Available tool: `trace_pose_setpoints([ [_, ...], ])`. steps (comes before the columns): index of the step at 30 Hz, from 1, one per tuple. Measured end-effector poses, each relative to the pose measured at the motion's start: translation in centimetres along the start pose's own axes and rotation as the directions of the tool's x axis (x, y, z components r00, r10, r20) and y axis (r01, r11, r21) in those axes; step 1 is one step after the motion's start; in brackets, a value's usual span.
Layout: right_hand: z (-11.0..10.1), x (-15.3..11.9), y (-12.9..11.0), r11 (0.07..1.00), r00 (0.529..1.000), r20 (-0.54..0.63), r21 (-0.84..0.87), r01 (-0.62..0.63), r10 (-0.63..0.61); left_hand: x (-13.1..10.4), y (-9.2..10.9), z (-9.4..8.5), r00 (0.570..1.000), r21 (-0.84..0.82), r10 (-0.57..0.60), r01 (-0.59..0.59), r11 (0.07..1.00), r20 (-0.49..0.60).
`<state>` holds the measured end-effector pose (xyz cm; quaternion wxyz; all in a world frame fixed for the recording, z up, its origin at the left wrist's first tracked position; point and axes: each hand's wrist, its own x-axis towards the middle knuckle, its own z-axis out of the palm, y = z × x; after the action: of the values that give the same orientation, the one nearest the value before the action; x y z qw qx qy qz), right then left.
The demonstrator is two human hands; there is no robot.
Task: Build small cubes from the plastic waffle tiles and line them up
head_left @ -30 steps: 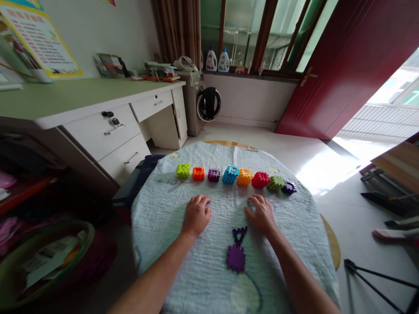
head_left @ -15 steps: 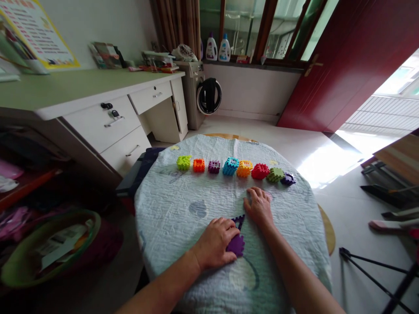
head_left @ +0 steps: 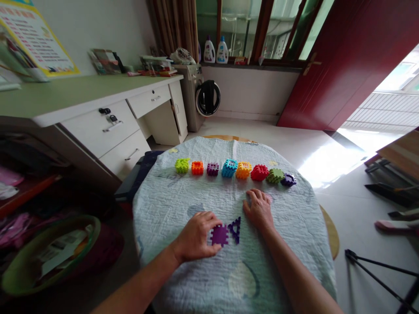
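Note:
My left hand (head_left: 198, 235) holds a flat purple square piece (head_left: 219, 235) by its edges, between thumb and fingers, at or just above the cloth. Just right of it lies a dark purple triangular piece (head_left: 235, 230) with an open middle. My right hand (head_left: 258, 208) rests on the cloth with its fingers apart and nothing in it. Beyond both hands runs a row of toothed blocks: lime (head_left: 182, 165), orange (head_left: 197, 168), purple (head_left: 212, 169), blue (head_left: 229, 168), yellow (head_left: 243, 170), red (head_left: 259, 172), green (head_left: 275, 175) and dark purple (head_left: 288, 179).
The round table has a pale patterned cloth (head_left: 170, 196) over it. To the left are a desk (head_left: 91, 93) and a green-rimmed basket (head_left: 94, 229). A washing machine (head_left: 193, 93) stands behind. Black tripod legs (head_left: 376, 264) are at the lower right.
My left hand has moved left, drawing the purple square away from beside my right hand. The triangular piece now shows whole. My right hand has barely moved.

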<state>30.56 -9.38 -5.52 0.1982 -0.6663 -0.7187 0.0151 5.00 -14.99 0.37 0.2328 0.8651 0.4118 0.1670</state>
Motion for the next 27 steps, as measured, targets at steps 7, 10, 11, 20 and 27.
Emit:
trace_pose_setpoints([
  [7,0.1,0.0,0.0,1.0,1.0,-0.011,-0.001,0.006,-0.006,7.2,-6.5,-5.6,0.956,0.219,-0.107,0.17,0.961,-0.273],
  [10,0.2,0.0,0.1,1.0,1.0,-0.011,0.004,0.002,-0.002,11.0,-8.0,-7.2,0.951,0.331,-0.104,0.202,0.922,-0.291],
  [11,0.2,0.0,0.0,1.0,1.0,-0.009,0.006,-0.001,0.001,12.2,-8.3,-7.6,0.952,0.359,-0.114,0.216,0.908,-0.285],
  [20,0.0,0.0,-0.2,0.999,1.0,-0.006,0.027,-0.019,0.019,18.1,-10.5,-8.0,0.971,0.462,-0.217,0.24,0.854,-0.102],
  [27,-0.1,0.0,-0.2,0.999,1.0,-0.001,0.023,-0.028,0.028,18.5,-11.7,-7.3,0.975,0.436,-0.203,0.222,0.872,-0.09],
])
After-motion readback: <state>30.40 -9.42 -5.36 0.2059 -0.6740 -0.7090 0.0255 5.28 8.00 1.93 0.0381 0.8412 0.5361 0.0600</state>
